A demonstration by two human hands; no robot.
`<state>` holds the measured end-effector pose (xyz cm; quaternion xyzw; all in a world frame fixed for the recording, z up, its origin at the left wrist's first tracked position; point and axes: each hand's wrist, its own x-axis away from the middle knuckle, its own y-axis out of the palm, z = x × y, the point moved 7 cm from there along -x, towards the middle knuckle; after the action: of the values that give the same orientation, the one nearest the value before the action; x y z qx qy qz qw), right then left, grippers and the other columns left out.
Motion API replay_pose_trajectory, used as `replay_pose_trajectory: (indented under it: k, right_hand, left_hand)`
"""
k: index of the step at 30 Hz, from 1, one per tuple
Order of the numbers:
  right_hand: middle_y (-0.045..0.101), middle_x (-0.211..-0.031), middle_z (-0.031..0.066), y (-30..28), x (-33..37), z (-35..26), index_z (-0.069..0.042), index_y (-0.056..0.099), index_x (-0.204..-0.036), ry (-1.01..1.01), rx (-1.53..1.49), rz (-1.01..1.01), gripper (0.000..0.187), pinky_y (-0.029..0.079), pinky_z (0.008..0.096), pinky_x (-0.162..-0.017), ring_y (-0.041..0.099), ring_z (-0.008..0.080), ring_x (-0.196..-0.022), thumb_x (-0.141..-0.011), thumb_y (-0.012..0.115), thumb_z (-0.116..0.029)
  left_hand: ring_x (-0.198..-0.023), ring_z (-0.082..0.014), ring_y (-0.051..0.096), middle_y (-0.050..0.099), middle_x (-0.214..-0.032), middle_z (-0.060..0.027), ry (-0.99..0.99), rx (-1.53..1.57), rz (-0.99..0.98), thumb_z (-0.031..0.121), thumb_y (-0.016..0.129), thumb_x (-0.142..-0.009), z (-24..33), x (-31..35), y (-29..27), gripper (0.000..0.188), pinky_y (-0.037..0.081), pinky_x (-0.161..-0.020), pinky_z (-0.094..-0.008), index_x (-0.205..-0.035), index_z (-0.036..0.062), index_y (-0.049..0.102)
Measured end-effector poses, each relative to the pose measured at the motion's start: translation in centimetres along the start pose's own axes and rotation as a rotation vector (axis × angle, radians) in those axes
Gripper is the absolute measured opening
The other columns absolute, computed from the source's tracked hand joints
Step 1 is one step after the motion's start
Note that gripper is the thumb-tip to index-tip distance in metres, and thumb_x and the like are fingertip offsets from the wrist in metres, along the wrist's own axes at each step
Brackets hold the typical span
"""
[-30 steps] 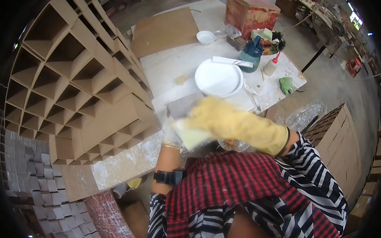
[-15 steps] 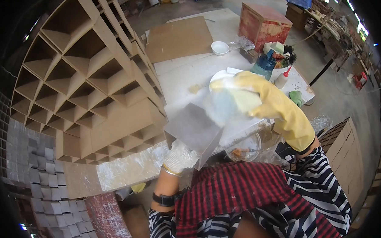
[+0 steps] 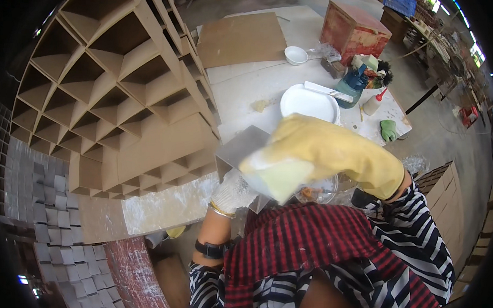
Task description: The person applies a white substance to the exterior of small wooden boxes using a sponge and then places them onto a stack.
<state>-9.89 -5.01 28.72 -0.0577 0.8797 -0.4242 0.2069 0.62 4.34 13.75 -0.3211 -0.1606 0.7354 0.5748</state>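
yellow-gloved right hand [image 3: 298,143] bends over a grey box [image 3: 240,145], clamped on a blurred, pale yellow-green piece [image 3: 285,179].
the left hand [image 3: 234,193], in white knit, grips the box's near side at the near edge of the tabletop [image 3: 238,83]; pale, scuffed room stretches beyond, a smooth white plate [image 3: 305,104] to the right, a brown gridded shelf [image 3: 158,141] hemming the left.

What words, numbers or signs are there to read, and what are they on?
None that I can read.
White strip on the round white dish: faint marks, too small to read.
Grey box in the left hand: no writing visible.
Red box: blotchy, with no letters I can make out.
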Motion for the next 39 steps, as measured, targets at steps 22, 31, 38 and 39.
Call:
replay_pose_trajectory:
  k: [22, 31, 38, 39]
  right_hand:
    - [0.051, -0.126, 0.0109, 9.9, 5.3, 9.6, 0.001, 0.044, -0.134, 0.608, -0.821, 0.726, 0.088, 0.042, 0.0308, -0.095, 0.05, 0.0189, -0.114, -0.06, 0.08, -0.032]
    - [0.056, -0.121, 0.0074, 17.9, -6.5, 2.0, -0.002, 0.046, -0.134, 0.802, -1.013, 0.278, 0.077, 0.043, 0.0298, -0.093, 0.054, 0.0173, -0.11, -0.063, 0.075, -0.009]
    - [0.056, -0.12, 0.0081, 27.5, -13.1, -1.1, -0.003, 0.047, -0.133, 0.537, -1.086, 0.203, 0.076, 0.043, 0.0302, -0.096, 0.054, 0.0184, -0.11, -0.061, 0.072, -0.002]
    - [0.056, -0.121, 0.0082, 29.0, -14.1, -0.7, -0.004, 0.047, -0.133, 0.525, -1.059, 0.254, 0.076, 0.043, 0.0302, -0.096, 0.054, 0.0187, -0.11, -0.061, 0.071, 0.0]
  left_hand:
    - [-0.112, -0.0282, 0.054, 0.059, -0.12, -0.0132, -0.782, -0.369, 0.403, 0.022, 0.051, -0.088, -3.3, 25.2, -11.6, 0.037, 0.044, -0.093, -0.0373, -0.122, 0.0078, 0.056]
    - [-0.124, -0.0295, 0.045, 0.047, -0.136, -0.013, -0.556, 0.933, 1.215, 0.03, 0.033, -0.097, -6.4, 38.3, -16.6, 0.047, 0.036, -0.103, -0.0422, -0.138, 0.008, 0.037]
    - [-0.107, -0.0261, 0.055, 0.058, -0.115, -0.0124, -0.391, 0.959, 1.387, 0.022, 0.046, -0.093, -22.1, 49.7, -24.0, 0.032, 0.044, -0.09, -0.0369, -0.119, 0.0053, 0.056]
    - [-0.105, -0.0249, 0.056, 0.059, -0.113, -0.0121, -0.344, 1.118, 1.461, 0.022, 0.047, -0.093, -24.3, 49.7, -25.9, 0.031, 0.044, -0.088, -0.0342, -0.116, 0.0046, 0.058]
